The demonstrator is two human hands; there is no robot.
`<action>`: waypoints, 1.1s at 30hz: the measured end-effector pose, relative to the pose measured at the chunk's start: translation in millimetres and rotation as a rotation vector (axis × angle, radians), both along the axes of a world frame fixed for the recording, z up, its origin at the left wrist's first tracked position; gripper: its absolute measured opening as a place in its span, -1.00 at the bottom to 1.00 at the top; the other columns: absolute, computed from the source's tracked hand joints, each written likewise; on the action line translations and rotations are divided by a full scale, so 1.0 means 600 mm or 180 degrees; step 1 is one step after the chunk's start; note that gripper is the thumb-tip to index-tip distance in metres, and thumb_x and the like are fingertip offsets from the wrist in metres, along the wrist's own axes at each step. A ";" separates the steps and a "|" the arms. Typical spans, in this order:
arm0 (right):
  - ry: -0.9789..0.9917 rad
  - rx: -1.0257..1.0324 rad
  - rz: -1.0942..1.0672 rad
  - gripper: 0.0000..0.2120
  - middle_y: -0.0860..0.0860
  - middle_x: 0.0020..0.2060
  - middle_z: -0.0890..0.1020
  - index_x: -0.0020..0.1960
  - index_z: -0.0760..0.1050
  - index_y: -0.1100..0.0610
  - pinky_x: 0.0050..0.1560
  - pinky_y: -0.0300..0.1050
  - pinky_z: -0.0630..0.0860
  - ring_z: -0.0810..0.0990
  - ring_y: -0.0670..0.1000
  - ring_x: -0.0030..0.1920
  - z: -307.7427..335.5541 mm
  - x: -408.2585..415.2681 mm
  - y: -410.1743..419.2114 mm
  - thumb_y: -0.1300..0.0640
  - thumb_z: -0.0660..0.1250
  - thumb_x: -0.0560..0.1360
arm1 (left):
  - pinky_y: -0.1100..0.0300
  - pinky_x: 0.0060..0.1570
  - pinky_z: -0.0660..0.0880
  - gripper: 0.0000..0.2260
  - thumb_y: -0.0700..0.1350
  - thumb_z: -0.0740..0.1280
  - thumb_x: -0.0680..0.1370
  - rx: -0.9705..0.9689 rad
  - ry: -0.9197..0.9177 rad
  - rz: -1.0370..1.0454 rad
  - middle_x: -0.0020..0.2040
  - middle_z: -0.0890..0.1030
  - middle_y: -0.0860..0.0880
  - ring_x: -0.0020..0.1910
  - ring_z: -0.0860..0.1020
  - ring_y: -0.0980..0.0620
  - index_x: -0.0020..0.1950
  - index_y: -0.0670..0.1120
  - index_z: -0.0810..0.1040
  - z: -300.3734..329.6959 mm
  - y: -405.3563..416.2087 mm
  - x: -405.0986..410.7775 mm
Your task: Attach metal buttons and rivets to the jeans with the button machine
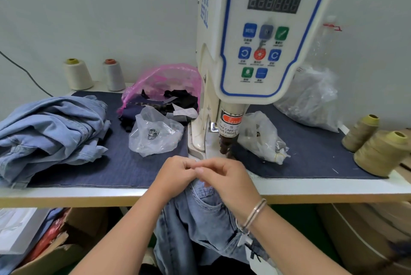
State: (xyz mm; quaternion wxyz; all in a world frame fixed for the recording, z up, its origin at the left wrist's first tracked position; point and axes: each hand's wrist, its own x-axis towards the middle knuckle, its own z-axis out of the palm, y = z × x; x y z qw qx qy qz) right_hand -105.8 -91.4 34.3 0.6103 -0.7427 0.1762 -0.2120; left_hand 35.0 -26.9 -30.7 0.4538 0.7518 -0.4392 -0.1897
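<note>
Head view showed both hands — left hand (175, 173) and right hand (224, 177) — each with its grip pinching the jeans (200, 214) at the table's (89, 192) front edge, just before the button machine (262, 36). No button showed on that denim, so the attaching seemed unfinished — a heap of denim (51, 128) lay at the left edge.

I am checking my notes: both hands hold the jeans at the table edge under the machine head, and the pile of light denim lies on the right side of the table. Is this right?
One detail is wrong. The head view shows the pile of light denim on the left side of the table, not the right. The rest stands: the left hand and right hand hold the jeans below the machine head.
</note>
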 end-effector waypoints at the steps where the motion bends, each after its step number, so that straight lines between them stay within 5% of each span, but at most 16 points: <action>1: -0.0007 0.0022 -0.0034 -0.76 -0.13 -0.40 0.64 -0.16 0.66 -0.04 -0.28 -0.36 0.49 0.55 -0.24 -0.38 -0.003 -0.013 -0.010 0.29 0.37 0.47 | 0.07 -0.33 0.30 -0.59 0.19 0.25 0.31 -0.0029 0.0026 -0.0022 -0.48 0.42 -0.04 -0.40 0.31 -0.01 -0.43 -0.17 0.51 -0.002 0.000 0.000; 4: -0.0057 0.0383 -0.0217 -0.71 -0.07 -0.34 0.68 -0.20 0.69 -0.02 -0.26 -0.35 0.53 0.57 -0.20 -0.38 -0.013 -0.034 -0.046 0.35 0.35 0.47 | 0.13 -0.36 0.08 -0.47 0.13 0.34 0.53 -0.0115 -0.0049 0.0055 -0.47 0.14 0.05 -0.43 0.13 0.08 -0.47 -0.08 0.16 -0.006 -0.002 0.002; 8: 0.0028 0.0914 -0.0292 -0.75 0.00 -0.32 0.70 -0.22 0.67 0.12 -0.24 -0.33 0.57 0.62 -0.14 -0.34 -0.020 -0.026 -0.091 0.42 0.35 0.45 | 0.18 -0.39 0.05 -0.47 0.04 0.34 0.58 -0.0118 -0.0128 0.0063 -0.48 0.10 0.07 -0.45 0.10 0.11 -0.44 -0.04 0.11 -0.013 -0.004 0.003; 16: 0.0244 -0.0317 -0.0415 -0.71 -0.06 -0.39 0.64 -0.21 0.49 0.09 -0.17 -0.21 0.59 0.60 -0.15 -0.33 -0.022 0.003 -0.128 0.45 0.44 0.34 | 0.18 -0.39 0.05 -0.46 0.05 0.34 0.57 -0.0080 -0.0112 0.0056 -0.48 0.10 0.07 -0.45 0.10 0.11 -0.45 -0.04 0.11 -0.010 -0.003 0.004; 21: 0.0194 -0.0833 -0.0302 -0.65 -0.20 -0.46 0.62 -0.13 0.43 -0.03 -0.21 -0.49 0.46 0.55 -0.29 -0.38 -0.021 0.006 -0.132 0.39 0.44 0.38 | 0.21 -0.41 0.04 -0.47 0.06 0.34 0.57 -0.0067 -0.0069 0.0065 -0.46 0.10 0.06 -0.44 0.09 0.09 -0.44 -0.06 0.11 -0.011 -0.003 0.002; 25: 0.0072 -0.1263 -0.0346 -0.60 -0.26 -0.41 0.61 -0.06 0.40 -0.08 -0.21 -0.48 0.47 0.57 -0.29 -0.33 -0.024 0.003 -0.128 0.34 0.47 0.38 | 0.20 -0.40 0.05 -0.47 0.06 0.34 0.57 -0.0084 -0.0058 0.0051 -0.45 0.11 0.02 -0.43 0.10 0.08 -0.43 -0.08 0.12 -0.010 -0.002 0.003; 33: -0.0056 -0.2167 -0.0324 -0.58 -0.21 -0.28 0.59 0.20 0.40 0.23 -0.11 -0.58 0.36 0.52 -0.31 -0.16 -0.035 -0.001 -0.123 0.28 0.47 0.41 | 0.22 -0.41 0.05 -0.47 0.06 0.33 0.58 -0.0077 -0.0059 0.0048 -0.46 0.11 0.04 -0.45 0.10 0.09 -0.45 -0.06 0.12 -0.009 -0.001 0.002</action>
